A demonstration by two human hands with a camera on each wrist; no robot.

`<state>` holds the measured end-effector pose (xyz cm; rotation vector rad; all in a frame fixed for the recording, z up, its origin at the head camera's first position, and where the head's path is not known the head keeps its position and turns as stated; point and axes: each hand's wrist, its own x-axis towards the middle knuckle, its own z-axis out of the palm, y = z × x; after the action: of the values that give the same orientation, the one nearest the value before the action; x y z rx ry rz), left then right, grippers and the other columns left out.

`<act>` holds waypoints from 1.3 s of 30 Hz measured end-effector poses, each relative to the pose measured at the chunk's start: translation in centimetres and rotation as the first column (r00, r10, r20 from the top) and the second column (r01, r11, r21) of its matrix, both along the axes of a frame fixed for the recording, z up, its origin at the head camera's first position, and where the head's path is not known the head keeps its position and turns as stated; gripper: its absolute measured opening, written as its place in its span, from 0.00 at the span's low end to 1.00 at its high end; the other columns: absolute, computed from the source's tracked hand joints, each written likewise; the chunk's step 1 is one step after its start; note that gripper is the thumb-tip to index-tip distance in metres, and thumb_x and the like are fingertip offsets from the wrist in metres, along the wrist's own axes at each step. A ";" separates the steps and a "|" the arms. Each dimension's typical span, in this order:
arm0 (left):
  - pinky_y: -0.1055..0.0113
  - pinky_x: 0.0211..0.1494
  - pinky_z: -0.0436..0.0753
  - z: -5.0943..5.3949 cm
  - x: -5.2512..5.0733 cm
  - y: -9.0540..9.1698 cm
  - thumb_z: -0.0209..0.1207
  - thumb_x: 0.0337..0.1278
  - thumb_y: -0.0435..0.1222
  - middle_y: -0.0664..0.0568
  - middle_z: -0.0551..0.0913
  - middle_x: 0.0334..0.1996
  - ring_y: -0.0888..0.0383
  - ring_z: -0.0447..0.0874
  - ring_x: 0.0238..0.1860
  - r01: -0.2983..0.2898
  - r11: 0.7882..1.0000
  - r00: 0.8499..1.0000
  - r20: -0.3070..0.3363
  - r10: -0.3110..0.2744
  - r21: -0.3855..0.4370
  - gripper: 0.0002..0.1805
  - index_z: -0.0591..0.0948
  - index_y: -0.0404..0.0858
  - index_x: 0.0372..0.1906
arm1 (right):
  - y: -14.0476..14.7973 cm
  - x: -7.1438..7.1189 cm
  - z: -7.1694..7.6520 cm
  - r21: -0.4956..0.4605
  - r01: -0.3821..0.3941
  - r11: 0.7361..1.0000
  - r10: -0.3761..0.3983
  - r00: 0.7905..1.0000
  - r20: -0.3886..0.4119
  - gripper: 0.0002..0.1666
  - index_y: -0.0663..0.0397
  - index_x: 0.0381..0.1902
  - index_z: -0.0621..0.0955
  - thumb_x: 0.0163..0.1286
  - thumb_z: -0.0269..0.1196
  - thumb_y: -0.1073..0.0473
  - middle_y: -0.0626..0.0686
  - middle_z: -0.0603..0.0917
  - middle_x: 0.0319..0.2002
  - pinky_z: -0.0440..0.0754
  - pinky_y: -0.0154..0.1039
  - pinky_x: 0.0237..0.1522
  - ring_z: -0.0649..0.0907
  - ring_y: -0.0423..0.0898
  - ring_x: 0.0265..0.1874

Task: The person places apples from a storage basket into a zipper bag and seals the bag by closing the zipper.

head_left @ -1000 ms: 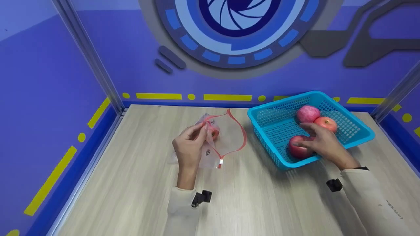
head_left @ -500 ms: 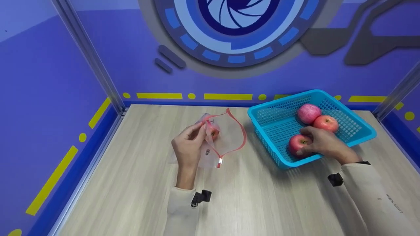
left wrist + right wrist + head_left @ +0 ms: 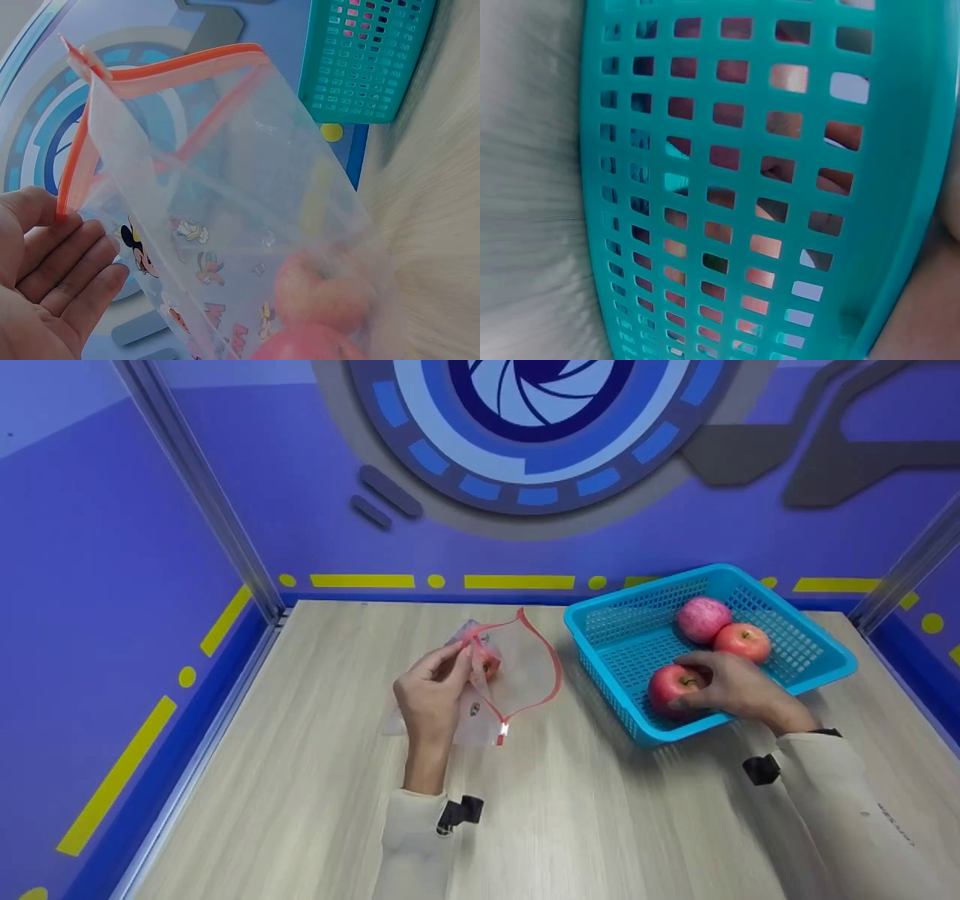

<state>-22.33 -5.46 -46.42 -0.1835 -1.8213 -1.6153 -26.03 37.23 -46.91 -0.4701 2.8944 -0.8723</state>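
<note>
My left hand (image 3: 433, 694) pinches the red zip edge of a clear bag (image 3: 525, 667) whose mouth stands open. In the left wrist view the bag (image 3: 217, 150) has printed cartoon figures and at least two apples (image 3: 322, 296) low inside it; the left hand (image 3: 56, 270) holds its orange-red rim. Inside the blue basket (image 3: 611, 686), my right hand (image 3: 739, 686) grips a red apple (image 3: 667, 690) near the front wall, thumb and fingers on its right side. In the right wrist view the basket's wall (image 3: 900, 187) hides most of that hand.
Two more apples, one pinkish (image 3: 703, 619) and one orange-red (image 3: 742, 643), lie in the basket behind the right hand. The basket stands on the right of the wooden table (image 3: 555, 817). Blue panels (image 3: 247, 495) enclose the table at the back and sides.
The right hand has closed round the front apple, and the two have shifted slightly left within the basket. The left hand keeps its hold on the bag, nearly still.
</note>
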 end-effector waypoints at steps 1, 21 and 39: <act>0.67 0.44 0.89 0.0 0.0 0.0 0.74 0.63 0.30 0.50 0.93 0.41 0.56 0.91 0.39 0.002 1.000 1.000 -0.002 -0.002 0.001 0.08 0.93 0.34 0.45 | 0.0 0.0 0.0 -0.012 0.000 1.000 0.000 1.000 -0.002 0.44 0.66 0.67 0.80 0.61 0.81 0.47 0.63 0.86 0.56 0.83 0.64 0.54 0.83 0.59 0.51; 0.67 0.44 0.89 -0.1 0.0 -0.2 0.73 0.64 0.31 0.50 0.92 0.40 0.55 0.91 0.38 0.011 1.000 1.000 -0.003 -0.011 0.005 0.09 0.92 0.33 0.47 | -2.7 0.9 1.0 -0.258 0.084 0.962 -0.083 0.996 0.013 0.50 0.62 0.74 0.73 0.64 0.79 0.43 0.65 0.79 0.68 0.81 0.47 0.62 0.80 0.63 0.66; 0.65 0.46 0.89 0.1 0.1 -0.3 0.73 0.65 0.32 0.50 0.92 0.42 0.55 0.91 0.40 0.028 1.000 1.000 0.001 -0.028 0.012 0.09 0.92 0.34 0.47 | -7.5 2.1 1.4 -0.507 0.092 0.857 -0.172 0.978 -0.114 0.44 0.59 0.76 0.73 0.68 0.77 0.55 0.61 0.80 0.68 0.79 0.24 0.55 0.79 0.60 0.68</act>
<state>-22.25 -5.74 -46.37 -0.2036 -1.8169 -1.6453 -23.88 29.74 -45.55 -0.3851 2.8349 -1.7012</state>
